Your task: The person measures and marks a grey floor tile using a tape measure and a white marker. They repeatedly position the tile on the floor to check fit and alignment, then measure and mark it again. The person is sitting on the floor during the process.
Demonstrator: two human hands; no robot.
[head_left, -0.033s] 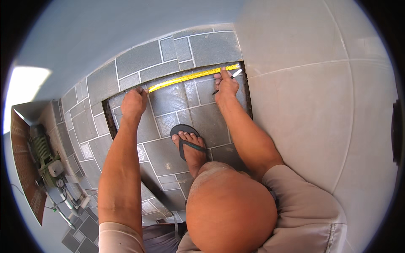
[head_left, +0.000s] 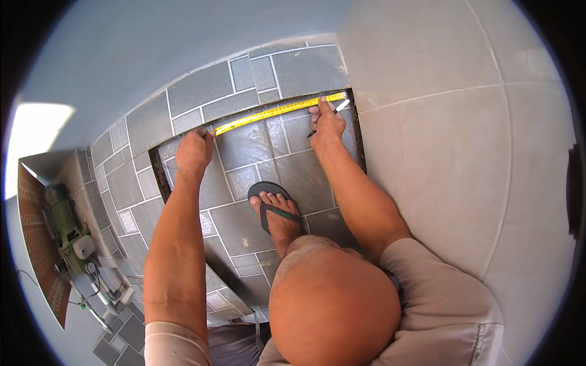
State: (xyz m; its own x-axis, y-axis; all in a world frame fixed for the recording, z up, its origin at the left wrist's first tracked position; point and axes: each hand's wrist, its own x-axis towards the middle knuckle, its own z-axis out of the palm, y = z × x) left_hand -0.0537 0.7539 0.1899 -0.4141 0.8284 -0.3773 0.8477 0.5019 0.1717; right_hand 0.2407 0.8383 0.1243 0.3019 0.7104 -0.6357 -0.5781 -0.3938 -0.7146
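Observation:
A yellow tape measure blade (head_left: pixel 274 112) stretches along the far edge of a recessed, grey-tiled panel (head_left: pixel 244 147). At the blade's left end my left hand (head_left: pixel 194 151) is closed on it, pinching it by the panel's far edge. My right hand (head_left: pixel 329 126) is at the right part of the blade, with a finger pressed on it. A slim black-and-white marker pen (head_left: pixel 343 105) is held in that same hand, its white end toward the panel's right corner and its dark end between the fingers and the tiles. The tape's case is not visible.
My foot in a black flip-flop (head_left: pixel 264 189) rests on the tiles. A dark gap (head_left: pixel 162 177) runs down the panel's left side. Large beige tiles (head_left: pixel 427 165) form the right-hand surface, and a pale wall (head_left: pixel 201 36) rises beyond. A green motor pump (head_left: pixel 64 210) stands at far left.

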